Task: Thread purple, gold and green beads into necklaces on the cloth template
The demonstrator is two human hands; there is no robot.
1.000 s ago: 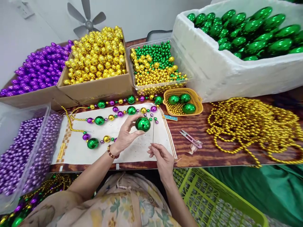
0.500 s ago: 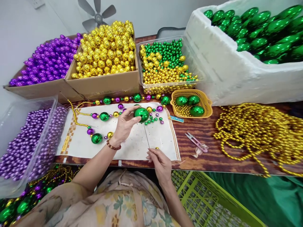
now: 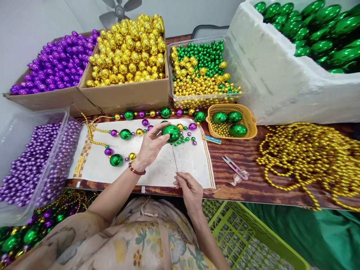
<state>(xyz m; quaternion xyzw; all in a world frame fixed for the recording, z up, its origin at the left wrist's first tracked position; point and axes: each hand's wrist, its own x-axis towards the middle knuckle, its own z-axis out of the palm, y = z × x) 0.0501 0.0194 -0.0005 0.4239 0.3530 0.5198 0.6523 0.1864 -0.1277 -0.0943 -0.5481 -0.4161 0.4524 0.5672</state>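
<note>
in the head view, the large green bead (image 3: 171, 134) is held up over the far right part of the white cloth (image 3: 157, 174), which serves as landmark here. the left hand (image 3: 152, 146) is nearer to it: its fingers grip the bead from the left, thumb in front and forefinger over the top. the right hand (image 3: 191, 187) is at the cloth's near right edge, its fingers pinched together on the lower end of a thin needle (image 3: 174, 159). the needle's long axis runs up and slightly left from those fingers, straight towards the bead's underside; whether its tip has gone in, i cannot tell.

the bead is glossy and mirror-like, with pale highlights, and looks round, with no clear long axis.

small green beads (image 3: 182, 140) lie on the cloth's far right, just beside the held one. off the cloth's far right corner stands a yellow basket (image 3: 254, 122) with three more big green beads; right of the cloth, pink-handled snips (image 3: 234, 167) lie on the bench (image 3: 219, 148).
</note>
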